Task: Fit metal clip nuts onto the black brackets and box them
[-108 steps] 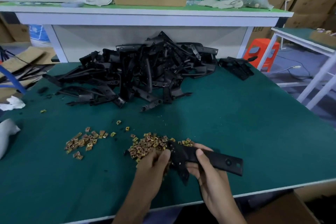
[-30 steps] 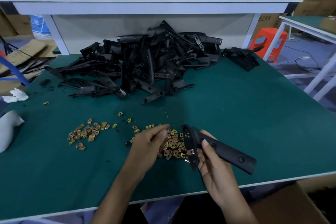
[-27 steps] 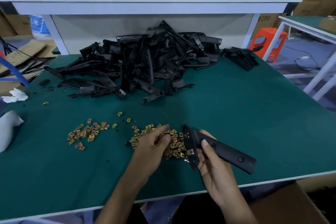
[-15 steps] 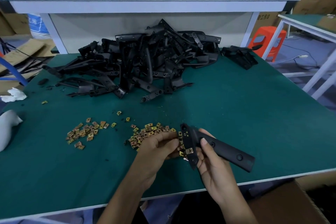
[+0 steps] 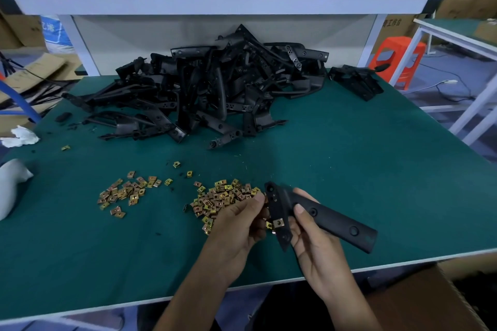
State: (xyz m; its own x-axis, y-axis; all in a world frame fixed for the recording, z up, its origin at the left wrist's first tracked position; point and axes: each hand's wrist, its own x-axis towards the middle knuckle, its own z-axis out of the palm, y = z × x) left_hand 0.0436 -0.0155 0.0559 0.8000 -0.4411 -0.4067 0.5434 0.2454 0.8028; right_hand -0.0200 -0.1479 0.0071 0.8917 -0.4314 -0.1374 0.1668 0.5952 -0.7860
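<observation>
**A:** Why is the bracket point(image 5: 333, 222) tilted up off the table point(image 5: 363, 169)?

**B:** The right hand point(image 5: 314, 247) has its grip wrapped round the middle. That turns the drilled end toward the left hand point(image 5: 236, 226). One clip nut point(image 5: 279, 222) already sits on that end.

**A:** And the left grip?

**B:** Its fingers are curled at the bracket's edge, just beside the loose nuts point(image 5: 223, 196). Whether they pinch one, I cannot tell.

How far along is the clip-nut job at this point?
Early. Done: one clip nut sits on the bracket in the right hand. In hand: the left hand pinches a second nut at its edge. Left: the bracket pile, loose nuts, boxing; the cardboard box hides its inside.
</observation>
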